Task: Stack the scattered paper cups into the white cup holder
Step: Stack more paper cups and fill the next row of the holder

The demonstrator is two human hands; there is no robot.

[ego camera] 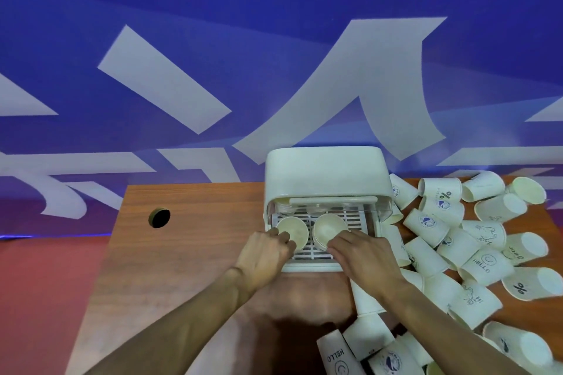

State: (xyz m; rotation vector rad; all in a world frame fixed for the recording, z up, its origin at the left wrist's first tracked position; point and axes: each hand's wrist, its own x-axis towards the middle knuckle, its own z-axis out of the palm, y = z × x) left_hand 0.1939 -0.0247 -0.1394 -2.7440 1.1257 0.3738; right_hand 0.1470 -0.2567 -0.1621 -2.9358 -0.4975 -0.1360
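This looks like a staged demo or exhibition space rather than a home. A huge blue printed backdrop with oversized white lettering fills the wall behind, a red floor runs below it, and a plain wood-grain desk with a round cable port stands against it, bare of any household clutter.

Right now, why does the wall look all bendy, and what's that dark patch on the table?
In the head view, the wide-angle lens curves the blue wall and its white shapes. The dark patch on the wooden table looks like a soft shadow between the arms, near the left hand and right hand. The cups toward the right edge look a little smeared.
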